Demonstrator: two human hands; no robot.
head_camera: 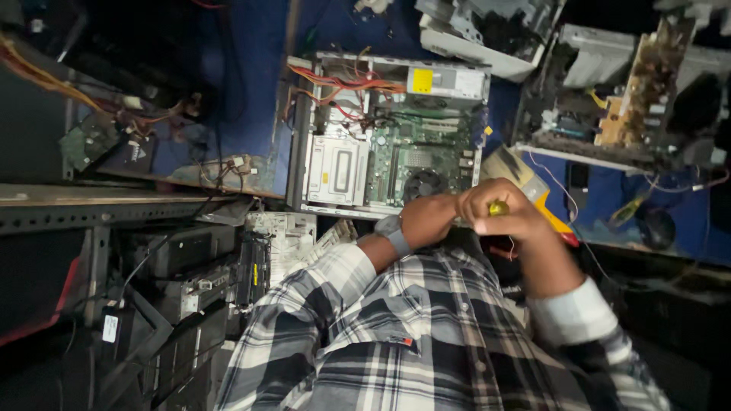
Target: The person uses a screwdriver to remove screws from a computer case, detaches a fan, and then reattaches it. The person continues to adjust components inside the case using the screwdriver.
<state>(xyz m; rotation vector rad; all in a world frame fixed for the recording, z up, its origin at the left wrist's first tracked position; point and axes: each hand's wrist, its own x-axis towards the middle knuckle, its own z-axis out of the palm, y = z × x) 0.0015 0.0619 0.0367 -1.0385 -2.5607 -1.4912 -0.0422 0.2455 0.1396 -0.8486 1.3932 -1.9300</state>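
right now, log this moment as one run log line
left hand: closed, meets right hand | right hand: grip shut on yellow-handled tool | open computer case: on blue bench, behind hands | wristwatch: left wrist

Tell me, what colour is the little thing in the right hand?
Yellow: the small round thing in the right hand, seen from the head camera.

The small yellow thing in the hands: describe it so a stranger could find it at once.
Start at the open computer case lying on the blue bench, its green motherboard exposed. Just below its near edge the two hands meet; the right hand is closed around a small yellow-green rounded tool end. It is the only bright yellow spot between the fingers.
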